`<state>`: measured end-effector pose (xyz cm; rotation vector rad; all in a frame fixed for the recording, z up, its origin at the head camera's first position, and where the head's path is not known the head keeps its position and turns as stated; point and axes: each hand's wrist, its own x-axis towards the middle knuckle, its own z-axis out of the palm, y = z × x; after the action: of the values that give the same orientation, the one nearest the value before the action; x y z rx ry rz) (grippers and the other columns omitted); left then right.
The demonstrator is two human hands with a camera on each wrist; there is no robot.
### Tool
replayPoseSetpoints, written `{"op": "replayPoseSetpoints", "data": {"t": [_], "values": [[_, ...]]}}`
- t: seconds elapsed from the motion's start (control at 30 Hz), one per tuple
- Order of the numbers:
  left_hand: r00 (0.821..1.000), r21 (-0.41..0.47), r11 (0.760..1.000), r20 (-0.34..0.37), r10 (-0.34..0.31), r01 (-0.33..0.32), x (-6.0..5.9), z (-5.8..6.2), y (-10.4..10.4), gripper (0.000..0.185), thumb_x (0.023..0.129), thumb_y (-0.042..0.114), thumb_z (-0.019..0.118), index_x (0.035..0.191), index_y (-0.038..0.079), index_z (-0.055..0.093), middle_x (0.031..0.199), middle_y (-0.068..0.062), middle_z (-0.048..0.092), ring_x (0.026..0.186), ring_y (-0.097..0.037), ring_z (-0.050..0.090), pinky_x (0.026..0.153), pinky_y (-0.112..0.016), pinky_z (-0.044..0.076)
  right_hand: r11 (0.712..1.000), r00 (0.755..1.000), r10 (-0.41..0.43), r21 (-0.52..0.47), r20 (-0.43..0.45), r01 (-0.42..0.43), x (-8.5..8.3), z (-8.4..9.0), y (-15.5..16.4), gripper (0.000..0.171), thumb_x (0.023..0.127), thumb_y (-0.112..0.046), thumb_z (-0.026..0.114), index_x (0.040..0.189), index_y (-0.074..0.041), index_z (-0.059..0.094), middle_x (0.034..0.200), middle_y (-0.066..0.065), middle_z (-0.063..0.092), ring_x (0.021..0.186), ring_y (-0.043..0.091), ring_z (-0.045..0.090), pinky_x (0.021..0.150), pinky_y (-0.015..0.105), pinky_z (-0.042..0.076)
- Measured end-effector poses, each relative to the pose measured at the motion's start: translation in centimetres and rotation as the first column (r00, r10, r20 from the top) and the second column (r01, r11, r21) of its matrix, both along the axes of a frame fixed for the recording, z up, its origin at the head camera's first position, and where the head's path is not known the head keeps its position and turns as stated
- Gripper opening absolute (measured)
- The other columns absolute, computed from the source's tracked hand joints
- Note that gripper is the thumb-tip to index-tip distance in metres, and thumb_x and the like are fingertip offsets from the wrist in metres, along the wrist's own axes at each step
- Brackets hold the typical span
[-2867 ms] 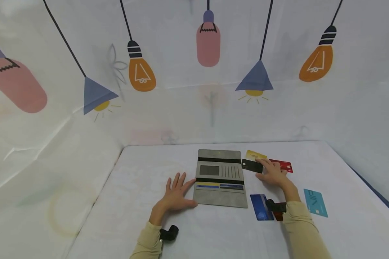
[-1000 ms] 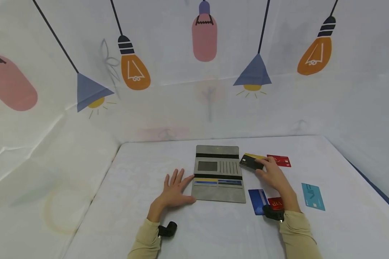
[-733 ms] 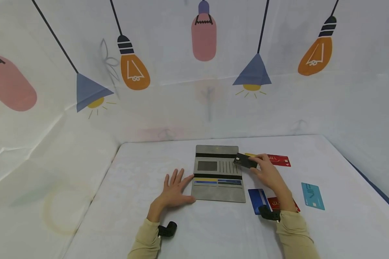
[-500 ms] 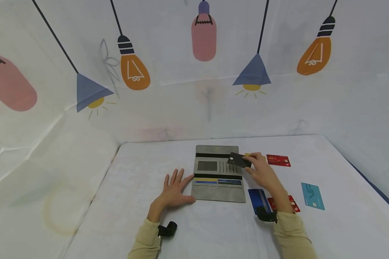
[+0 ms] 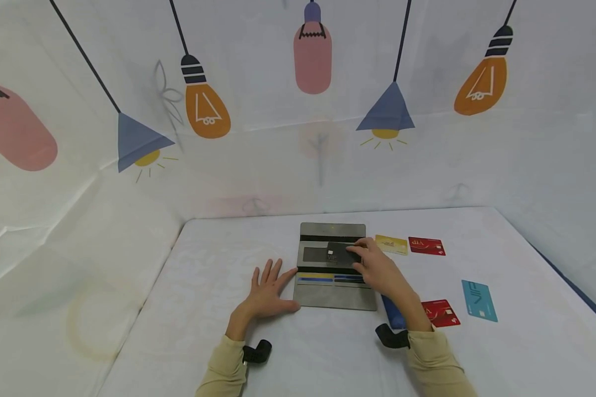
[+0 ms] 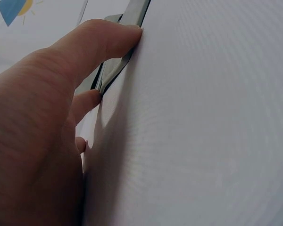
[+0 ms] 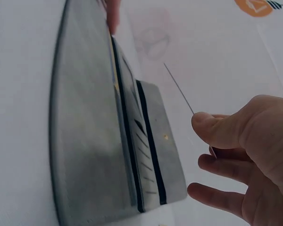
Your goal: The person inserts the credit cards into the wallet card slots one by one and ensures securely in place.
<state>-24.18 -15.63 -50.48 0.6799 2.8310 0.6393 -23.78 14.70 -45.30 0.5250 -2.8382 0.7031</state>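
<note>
A grey wallet (image 5: 335, 299) lies unfolded on the white table, with several cards tucked in the slots of its near panel. My right hand (image 5: 379, 272) pinches a black VIP card (image 5: 339, 252) between thumb and fingers, above the wallet's middle panel. In the right wrist view the card (image 7: 179, 89) shows edge-on, apart from the wallet (image 7: 92, 117). My left hand (image 5: 266, 300) rests with spread fingers at the wallet's left edge; in the left wrist view the thumb tip touches the wallet's rim (image 6: 137, 19).
A yellow card (image 5: 392, 244) and a red VIP card (image 5: 427, 246) lie right of the wallet. Nearer are a blue card (image 5: 393, 314), partly hidden by my right arm, another red card (image 5: 442, 313) and a teal VIP card (image 5: 479, 300). A printed white sheet (image 5: 278, 165) rises behind the table.
My right hand has picked up the black card from beside the yellow one and carried it left over the wallet. The yellow card is now uncovered. My left hand has stayed at the wallet's edge.
</note>
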Motion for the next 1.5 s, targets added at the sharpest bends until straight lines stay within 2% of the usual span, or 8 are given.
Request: {"op": "replayPoseSetpoints", "data": {"t": [0.17,0.33,0.7,0.87,1.13,1.23,1.5], "values": [[1.000,-0.001,1.000,-0.001,-0.001,0.001,0.0,0.0,0.0,0.085,0.082,0.054,0.069,0.153,0.020,0.038,0.164,-0.018,0.013,0.152,-0.040,0.001,0.116,-0.064,-0.002,0.999,0.998,0.053,0.001,-0.032,-0.053,0.2,-0.4,-1.3,0.039,0.092,-0.007,0.068,0.130,-0.002,0.061,0.131,0.019,0.049,0.105,0.029,0.061,0.086,0.046,0.054],[1.000,-0.016,1.000,0.003,0.002,-0.001,-0.1,-0.1,0.0,0.084,0.082,0.055,0.067,0.154,0.023,0.037,0.165,-0.017,0.012,0.152,-0.039,-0.001,0.116,-0.063,-0.003,0.998,0.998,0.065,0.028,-0.026,-0.064,0.2,-1.0,-2.2,0.039,0.093,-0.008,0.068,0.131,-0.004,0.062,0.134,0.016,0.050,0.110,0.028,0.060,0.088,0.045,0.054],[1.000,-0.025,1.000,-0.005,-0.010,0.010,-0.1,-0.1,-0.1,0.084,0.083,0.056,0.066,0.154,0.022,0.037,0.164,-0.018,0.013,0.151,-0.040,0.001,0.115,-0.065,-0.001,0.992,0.992,0.125,0.016,-0.024,-0.124,0.2,-2.4,-3.7,0.039,0.092,-0.010,0.070,0.130,-0.007,0.063,0.132,0.013,0.052,0.118,0.029,0.058,0.098,0.047,0.050],[1.000,-0.025,1.000,-0.004,-0.012,0.012,-0.2,-0.1,-0.1,0.083,0.083,0.056,0.066,0.154,0.022,0.037,0.164,-0.018,0.013,0.152,-0.040,0.001,0.116,-0.064,-0.001,0.988,0.988,0.152,0.010,-0.031,-0.152,0.3,-2.9,-4.3,0.041,0.090,-0.008,0.072,0.129,-0.006,0.063,0.131,0.012,0.052,0.114,0.028,0.060,0.091,0.044,0.052],[1.000,0.008,1.000,-0.001,-0.012,0.012,0.0,0.3,-0.1,0.083,0.082,0.054,0.067,0.153,0.022,0.038,0.164,-0.019,0.014,0.151,-0.041,0.000,0.115,-0.065,-0.002,0.993,0.992,0.119,0.016,-0.040,-0.119,0.2,-3.6,-4.9,0.052,0.085,-0.004,0.076,0.134,-0.005,0.060,0.129,0.011,0.051,0.111,0.027,0.061,0.090,0.042,0.053],[1.000,0.006,1.000,0.001,-0.008,0.008,0.0,0.2,-0.1,0.083,0.082,0.055,0.067,0.154,0.024,0.037,0.165,-0.017,0.013,0.152,-0.039,-0.001,0.115,-0.065,-0.002,0.994,0.993,0.110,0.006,-0.044,-0.110,0.2,-3.7,-5.0,0.052,0.084,-0.002,0.077,0.133,-0.005,0.060,0.128,0.010,0.051,0.112,0.027,0.061,0.091,0.042,0.052],[1.000,0.012,1.000,-0.012,-0.014,0.014,0.0,0.1,-0.1,0.083,0.082,0.054,0.068,0.152,0.021,0.040,0.164,-0.020,0.015,0.151,-0.042,0.003,0.115,-0.066,0.000,0.994,0.991,0.100,-0.031,-0.088,-0.103,0.3,-3.6,-5.2,0.047,0.084,0.008,0.070,0.128,-0.007,0.064,0.122,0.009,0.054,0.104,0.024,0.062,0.082,0.038,0.055]]}}
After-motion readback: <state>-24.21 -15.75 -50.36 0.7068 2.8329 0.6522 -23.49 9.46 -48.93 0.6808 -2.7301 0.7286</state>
